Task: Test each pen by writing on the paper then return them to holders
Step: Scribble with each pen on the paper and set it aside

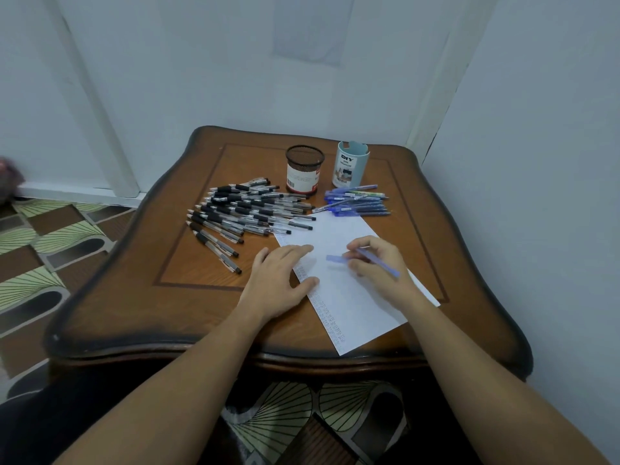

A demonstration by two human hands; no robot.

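Wooden table (134,297), set in a wall corner. White paper (355,313) lies angled on the near-right part, with small scribble rows along its left edge.

Black pen pile (241,213): loose on the table, left of centre and just beyond the paper's far-left corner. Blue pen pile (359,203): smaller, at the paper's far edge on the right.

Two holders stand upright on the far side, near each other but apart. Black mesh holder (304,169) is between the two piles. Pale blue holder (351,164), labelled "DIY", is just beyond the blue pile. Insides mostly hidden from this angle, so contents can't be told.

Left hand (281,280): flat, palm down, fingers straight, pressing the paper's left edge. Right hand (385,250): on the paper, fingers curled round a blue pen (391,270), barrel slanting back to the near right.

Blurred pale-blue piece (336,259) at the right fingertips, over the paper. Cap or pen end: can't tell.
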